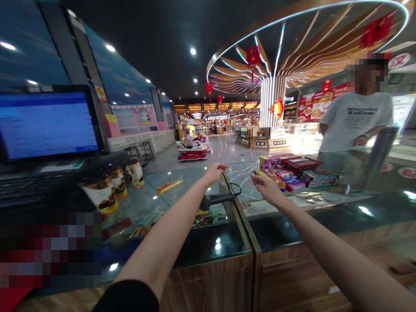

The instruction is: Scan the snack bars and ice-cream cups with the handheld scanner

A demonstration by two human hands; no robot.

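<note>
Black sleeve (pixel 130 297) lies nearest, at left. Beyond a black scanner (pixel 216 199), the left hand (pixel 214 172) is above the glass counter (pixel 180 172), fingers loosely extended, empty. The right hand (pixel 269 190) curls at a yellow wrapper (pixel 261 173) by the snack pile's (pixel 300 167) left edge; whether it grips is unclear. A yellow packet (pixel 170 186) lies farther left.

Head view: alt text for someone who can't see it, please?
The left hand extends beyond a scanner on a glass counter; the right hand is beside piled snack packets. Cups and a monitor stand at left; a person in white stands across, at right.
</note>
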